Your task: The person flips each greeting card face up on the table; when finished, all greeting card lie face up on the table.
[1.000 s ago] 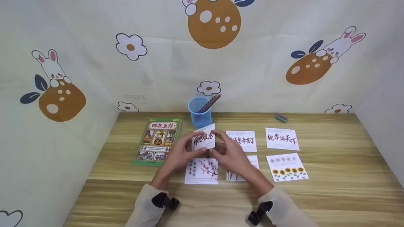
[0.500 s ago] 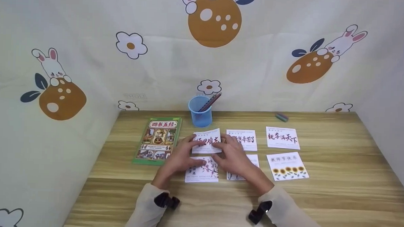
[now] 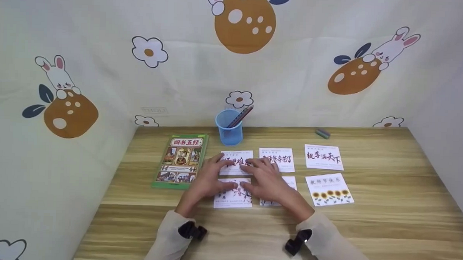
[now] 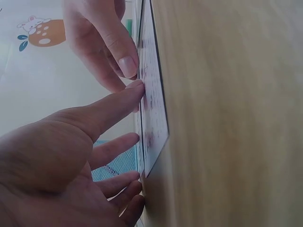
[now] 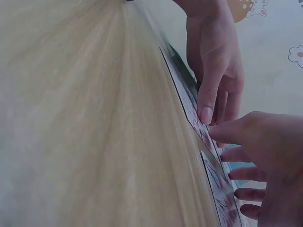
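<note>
Two square white cards lie one above the other between my hands in the head view. The upper card [image 3: 236, 155] bears dark red brush lettering; the lower card [image 3: 233, 200] shows a pink blossom branch. My left hand [image 3: 208, 178] rests its fingers at the upper card's left part, its thumb over the blossom card. From the other side my right hand [image 3: 270, 182] touches the upper card's right part, and its thumb also lies over the blossom card. In the left wrist view both thumb tips [image 4: 135, 84] meet the card surface. Fingers on both hands are spread and hold nothing.
Right of the pair lie another lettered card [image 3: 286, 153] and a branch card [image 3: 290, 183] partly under my right hand. Farther right are a lettered card [image 3: 323, 157] and a sunflower card [image 3: 329, 190]. A green-edged book [image 3: 181, 161], blue pen cup [image 3: 230, 134] and small greenish-grey stick [image 3: 322, 134] stand around.
The upper lettered card, held up tilted between both hands a second ago, now lies flat. My thumbs have come down onto the blossom card, which has shifted slightly right and up.
</note>
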A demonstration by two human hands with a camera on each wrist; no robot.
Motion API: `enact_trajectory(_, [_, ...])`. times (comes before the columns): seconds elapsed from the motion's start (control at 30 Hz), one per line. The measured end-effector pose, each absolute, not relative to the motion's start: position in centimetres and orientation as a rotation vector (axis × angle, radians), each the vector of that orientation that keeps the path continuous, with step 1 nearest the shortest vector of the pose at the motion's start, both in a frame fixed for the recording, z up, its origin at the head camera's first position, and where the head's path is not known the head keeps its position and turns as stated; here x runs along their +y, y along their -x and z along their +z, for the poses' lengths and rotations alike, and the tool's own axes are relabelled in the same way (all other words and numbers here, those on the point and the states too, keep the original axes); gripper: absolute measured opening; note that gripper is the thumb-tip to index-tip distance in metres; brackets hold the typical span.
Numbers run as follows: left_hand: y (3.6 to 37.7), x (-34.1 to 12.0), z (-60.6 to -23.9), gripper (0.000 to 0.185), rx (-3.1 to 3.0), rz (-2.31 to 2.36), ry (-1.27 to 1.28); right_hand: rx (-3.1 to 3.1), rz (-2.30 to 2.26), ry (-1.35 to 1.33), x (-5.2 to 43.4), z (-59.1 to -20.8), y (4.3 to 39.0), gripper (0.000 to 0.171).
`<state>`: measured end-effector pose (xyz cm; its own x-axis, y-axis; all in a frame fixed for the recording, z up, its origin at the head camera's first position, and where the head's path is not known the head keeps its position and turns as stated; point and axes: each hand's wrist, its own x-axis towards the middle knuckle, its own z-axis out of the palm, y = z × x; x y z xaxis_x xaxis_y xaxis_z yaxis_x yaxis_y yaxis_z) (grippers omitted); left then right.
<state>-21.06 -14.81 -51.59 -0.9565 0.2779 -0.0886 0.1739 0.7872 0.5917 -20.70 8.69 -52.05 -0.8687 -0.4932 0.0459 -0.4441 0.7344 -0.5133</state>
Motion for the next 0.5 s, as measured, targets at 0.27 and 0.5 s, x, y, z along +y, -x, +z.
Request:
enact_trajectory(0.27, [20.77,-14.68,-51.43,0.077,2.793,0.873,-0.317,2.818,-0.813,0.795,8.87,-52.08,20.77,0.059])
enact_trajectory(0.5, [20.84,-14.32,-51.67,0.075,2.814,0.871,-0.324,2.820,-0.943,0.852,9.23,-52.40,21.03,0.064])
